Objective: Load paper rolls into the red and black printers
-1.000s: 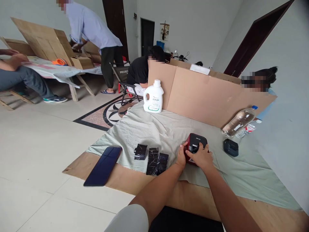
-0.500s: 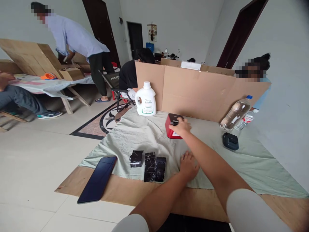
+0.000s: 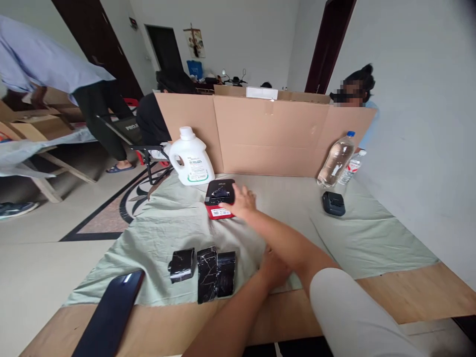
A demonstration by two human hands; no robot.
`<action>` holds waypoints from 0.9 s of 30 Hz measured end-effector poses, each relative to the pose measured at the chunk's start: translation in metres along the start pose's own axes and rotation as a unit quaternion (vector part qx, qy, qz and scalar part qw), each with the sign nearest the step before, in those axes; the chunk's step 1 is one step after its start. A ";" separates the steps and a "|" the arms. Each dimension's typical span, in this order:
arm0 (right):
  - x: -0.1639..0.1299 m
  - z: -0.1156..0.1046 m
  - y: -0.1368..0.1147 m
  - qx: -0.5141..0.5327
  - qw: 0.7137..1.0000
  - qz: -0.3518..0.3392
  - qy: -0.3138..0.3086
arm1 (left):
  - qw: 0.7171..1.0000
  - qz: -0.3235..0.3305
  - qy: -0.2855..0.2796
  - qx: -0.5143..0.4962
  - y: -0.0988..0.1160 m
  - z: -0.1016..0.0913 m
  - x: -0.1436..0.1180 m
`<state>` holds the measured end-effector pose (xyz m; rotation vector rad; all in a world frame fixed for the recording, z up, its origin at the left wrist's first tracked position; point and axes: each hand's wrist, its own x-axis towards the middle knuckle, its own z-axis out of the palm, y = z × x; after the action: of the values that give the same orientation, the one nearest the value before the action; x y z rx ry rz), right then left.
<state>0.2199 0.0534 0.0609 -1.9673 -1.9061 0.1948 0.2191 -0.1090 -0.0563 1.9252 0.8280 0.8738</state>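
Observation:
A red-and-black box-shaped device [image 3: 220, 193] with a white label on its red front stands on the cloth. My right hand [image 3: 245, 202] is at its right side, fingers spread, the thumb across its front edge. Lower down, my left hand [image 3: 274, 271] rests on the cloth, partly covered by my right forearm, its fingers hidden. Several black tape-wrapped pieces, among them a small block [image 3: 182, 265] and a flat piece [image 3: 207, 274], lie left of my left hand. A dark phone [image 3: 109, 315] lies at the near left edge.
A white jug [image 3: 191, 159] stands behind the device, before a cardboard screen [image 3: 267, 136]. Two clear bottles, the larger one [image 3: 336, 161] blue-capped, lean at the right end. A small dark device [image 3: 333, 203] sits below them. Other people are behind and left.
The view has swung to the right, shifting everything left. The red-and-black device shows more of its top, and my right hand has slid from its top to its right side.

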 end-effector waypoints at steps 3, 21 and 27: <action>-0.015 -0.048 0.107 -0.084 0.989 0.118 0.035 | 0.981 0.034 -0.131 0.137 0.010 -0.006 -0.001; -0.129 -0.077 0.247 -0.031 0.964 0.239 0.116 | 0.982 0.008 -0.127 0.141 0.022 -0.023 0.012; -0.184 -0.021 0.155 0.021 0.985 0.120 0.125 | 0.992 -0.045 0.101 0.055 0.010 -0.026 0.020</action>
<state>0.3597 -0.1309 -0.0083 -2.0812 -1.4970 0.0485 0.2115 -0.0863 -0.0316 1.8982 1.0964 0.9974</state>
